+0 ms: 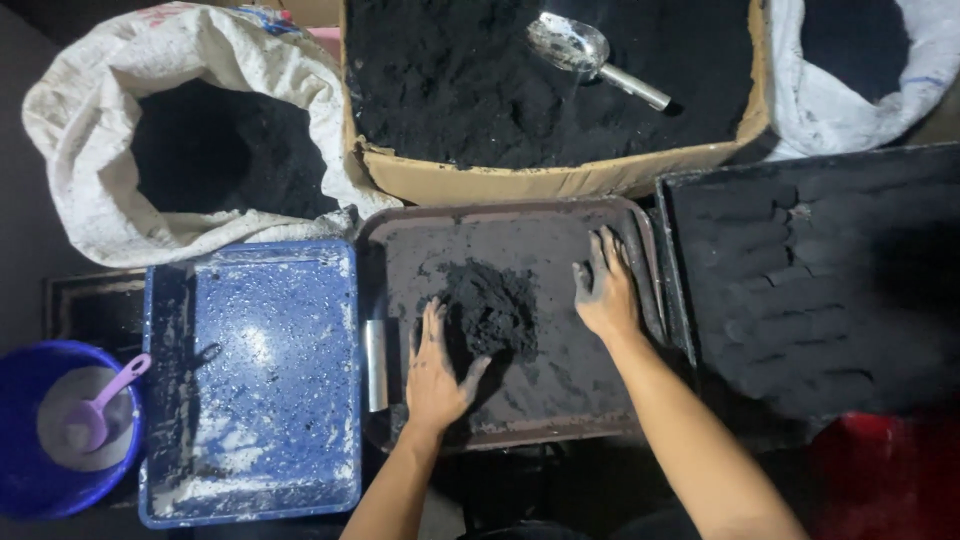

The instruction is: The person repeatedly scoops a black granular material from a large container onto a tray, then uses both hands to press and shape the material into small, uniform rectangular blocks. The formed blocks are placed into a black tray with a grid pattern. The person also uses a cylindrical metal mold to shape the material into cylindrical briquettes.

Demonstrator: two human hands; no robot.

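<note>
A dark tray (pixel 560 410) dusted with black powder lies in front of me, with a heap of black powder (pixel 490 310) at its middle. My left hand (pixel 435 372) rests flat on the tray, fingers spread, its thumb touching the heap's lower left side. My right hand (pixel 605 290) lies palm down on the tray to the right of the heap, fingers apart and blackened. Neither hand holds anything.
A cardboard box (pixel 520 180) of black powder with a metal scoop (pixel 590 55) sits behind the tray. White sacks (pixel 90 130) of powder stand at both back corners. A blue tray (pixel 250 380), a blue bucket (pixel 20 440) with a purple spoon, and a black tray (pixel 830 290) of pressed pieces flank it.
</note>
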